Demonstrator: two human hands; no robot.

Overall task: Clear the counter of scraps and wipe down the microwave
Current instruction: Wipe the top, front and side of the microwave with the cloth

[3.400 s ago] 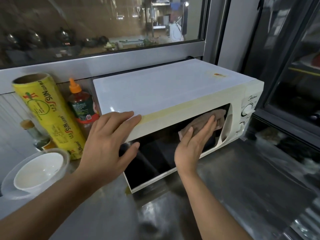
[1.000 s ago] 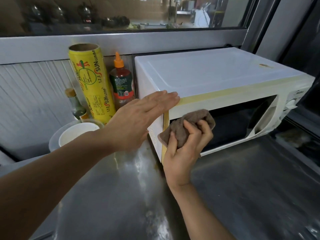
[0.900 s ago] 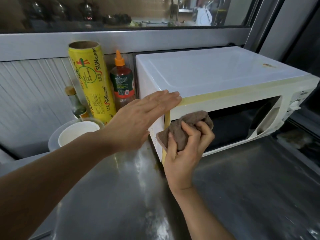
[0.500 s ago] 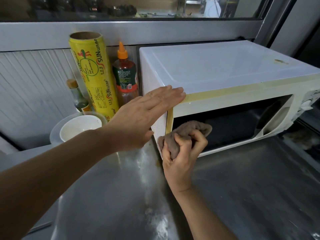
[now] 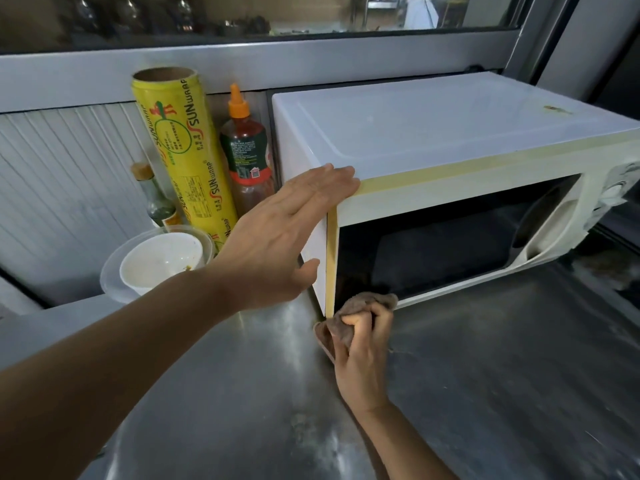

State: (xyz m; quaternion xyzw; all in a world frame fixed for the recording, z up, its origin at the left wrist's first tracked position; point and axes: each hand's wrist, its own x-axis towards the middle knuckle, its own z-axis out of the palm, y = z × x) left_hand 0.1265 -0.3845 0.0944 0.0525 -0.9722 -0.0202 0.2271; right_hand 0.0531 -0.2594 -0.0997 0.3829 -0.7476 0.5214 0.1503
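Note:
A white microwave [image 5: 433,133] with a yellowed front frame and a dark door window stands on the steel counter [image 5: 485,375]. My left hand [image 5: 280,237] lies flat with straight fingers against its top left front corner. My right hand [image 5: 360,344] grips a bunched brown cloth [image 5: 367,301] at the bottom left corner of the microwave's front, where the door frame meets the counter. Part of the cloth is hidden inside my fist.
Left of the microwave stand a yellow cling-wrap roll [image 5: 183,150], a sauce bottle with an orange cap [image 5: 246,150], and a small glass bottle [image 5: 154,195]. A white bowl [image 5: 159,261] sits in a clear dish. A window frame runs behind.
My right hand has dragged the cloth down the left edge of the microwave's front, from mid-height to the bottom corner at the counter. My left hand has stayed on the top corner.

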